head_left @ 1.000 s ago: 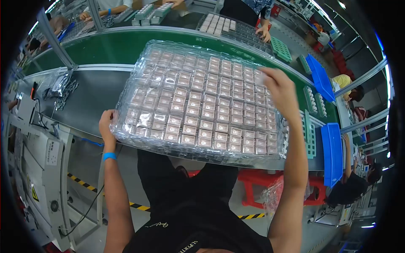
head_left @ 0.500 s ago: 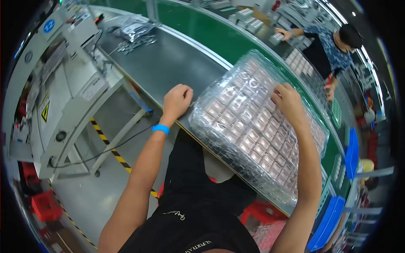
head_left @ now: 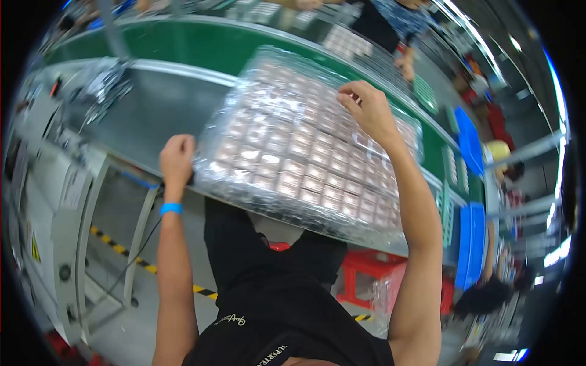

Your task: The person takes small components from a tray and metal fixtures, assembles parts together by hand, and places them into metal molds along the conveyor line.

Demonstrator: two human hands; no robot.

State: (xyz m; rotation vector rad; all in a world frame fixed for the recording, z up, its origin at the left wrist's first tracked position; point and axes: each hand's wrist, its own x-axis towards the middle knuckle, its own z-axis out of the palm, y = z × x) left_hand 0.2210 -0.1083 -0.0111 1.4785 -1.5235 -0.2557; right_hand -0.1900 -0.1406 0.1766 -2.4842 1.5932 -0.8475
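A wide tray pack of many small pinkish, metallic-looking pieces in rows (head_left: 326,161), covered in clear plastic film (head_left: 226,177), lies on the dark workbench in front of me. My left hand (head_left: 177,160), with a blue band on the wrist, is closed at the near left corner of the pack, by the bench edge. Whether it grips the film there is hidden. Over the far right part of the pack, my right hand (head_left: 369,107) has its fingers curled toward the thumb. What it pinches, if anything, I cannot make out.
Silvery bags (head_left: 107,88) lie at the bench's left end, near a white machine (head_left: 55,244). A green conveyor (head_left: 183,43) runs behind the bench. Across it a co-worker (head_left: 384,24) handles trays. Blue bins (head_left: 470,244) stand right; a red stool (head_left: 366,274) is below.
The view has turned, so the pack, bench and machine appear shifted to the left and rotated. Both hands keep about the same places by the pack, fingers still curled.
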